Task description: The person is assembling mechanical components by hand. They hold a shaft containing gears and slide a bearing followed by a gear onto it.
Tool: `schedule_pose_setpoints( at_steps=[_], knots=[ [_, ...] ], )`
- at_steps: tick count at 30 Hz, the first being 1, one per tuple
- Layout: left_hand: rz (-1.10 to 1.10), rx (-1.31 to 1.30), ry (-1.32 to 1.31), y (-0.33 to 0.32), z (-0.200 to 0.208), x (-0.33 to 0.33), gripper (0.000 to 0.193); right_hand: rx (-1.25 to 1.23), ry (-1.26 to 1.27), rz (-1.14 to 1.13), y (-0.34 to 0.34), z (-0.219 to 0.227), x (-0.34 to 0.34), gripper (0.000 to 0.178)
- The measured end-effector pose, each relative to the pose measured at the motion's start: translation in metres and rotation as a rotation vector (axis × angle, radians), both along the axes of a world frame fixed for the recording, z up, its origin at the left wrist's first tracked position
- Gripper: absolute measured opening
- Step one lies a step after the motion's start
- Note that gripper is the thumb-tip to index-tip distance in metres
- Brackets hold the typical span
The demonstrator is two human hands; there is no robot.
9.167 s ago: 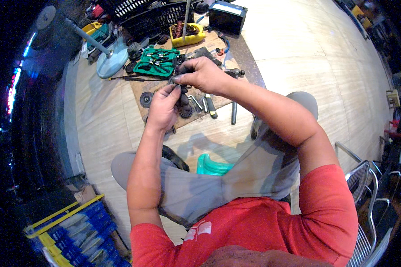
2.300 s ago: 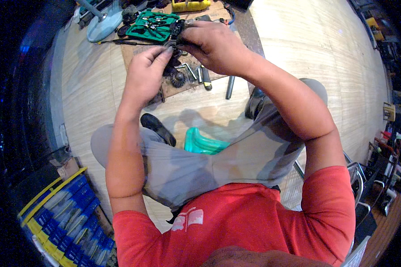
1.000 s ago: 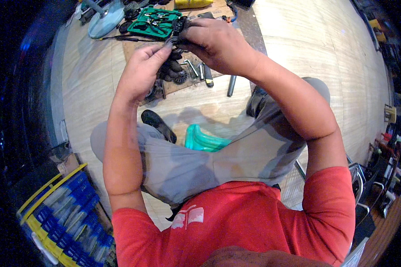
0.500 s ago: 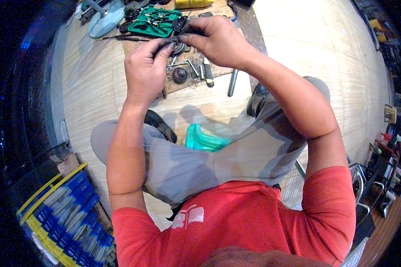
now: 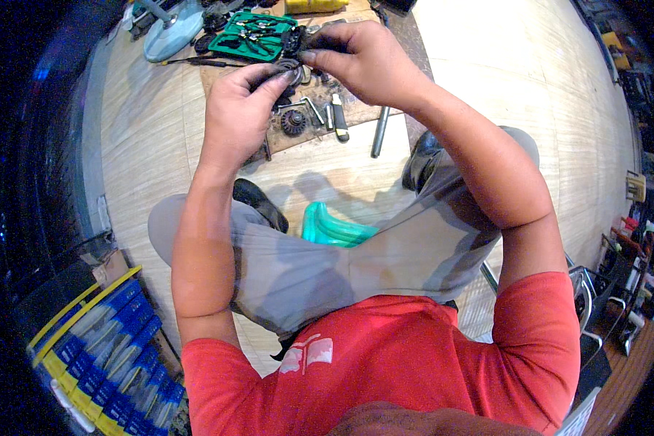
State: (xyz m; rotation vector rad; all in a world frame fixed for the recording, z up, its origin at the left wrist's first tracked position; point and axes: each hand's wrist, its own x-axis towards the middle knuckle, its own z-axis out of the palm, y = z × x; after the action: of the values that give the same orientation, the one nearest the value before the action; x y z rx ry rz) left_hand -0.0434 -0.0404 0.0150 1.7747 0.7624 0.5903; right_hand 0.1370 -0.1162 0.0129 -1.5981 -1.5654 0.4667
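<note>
My left hand (image 5: 238, 109) pinches a small round dark metal part (image 5: 289, 67), ring-like in shape, between thumb and forefinger above the work board. Just right of it, my right hand (image 5: 374, 64) has its thumb and fingers pressed together close to the part; anything between its blackened fingertips is too small to make out. Under the hands lie a dark toothed gear (image 5: 293, 122), a bent hex key (image 5: 314, 109) and a black-and-yellow utility knife (image 5: 340, 118). A green tool case (image 5: 251, 36) holding several pliers lies open beyond my left hand.
A metal rod (image 5: 380, 132) juts over the board's near edge. The light-blue round base (image 5: 174, 35) of a stand is at far left, a yellow object (image 5: 316, 6) at the back. Between my legs is a green plastic piece (image 5: 330, 229). Blue bins (image 5: 120, 356) stand lower left.
My right hand has shifted slightly right and up, its fingertips a little farther from the round part. My left hand still holds the part and has moved slightly.
</note>
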Motion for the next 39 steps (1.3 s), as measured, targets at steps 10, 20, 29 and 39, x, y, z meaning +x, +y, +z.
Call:
schedule_pose_setpoints(
  at_steps=[10,20,29,39],
  knots=[
    [0.016,-0.113,0.019,0.003,-0.004,-0.001,0.018,0.224,-0.376,0.100,-0.004,0.002,0.000,0.016],
    [-0.036,0.609,0.034,0.006,-0.009,-0.004,0.014,-0.129,-0.055,0.043,-0.002,0.004,0.001,0.020],
    [-0.032,0.389,0.044,0.001,-0.011,-0.003,0.013,0.191,-0.353,0.106,-0.001,0.004,0.001,0.022],
    [-0.239,0.649,0.067,0.011,-0.007,-0.007,0.014,-0.083,-0.346,0.286,-0.008,0.022,0.010,0.027]
  ],
)
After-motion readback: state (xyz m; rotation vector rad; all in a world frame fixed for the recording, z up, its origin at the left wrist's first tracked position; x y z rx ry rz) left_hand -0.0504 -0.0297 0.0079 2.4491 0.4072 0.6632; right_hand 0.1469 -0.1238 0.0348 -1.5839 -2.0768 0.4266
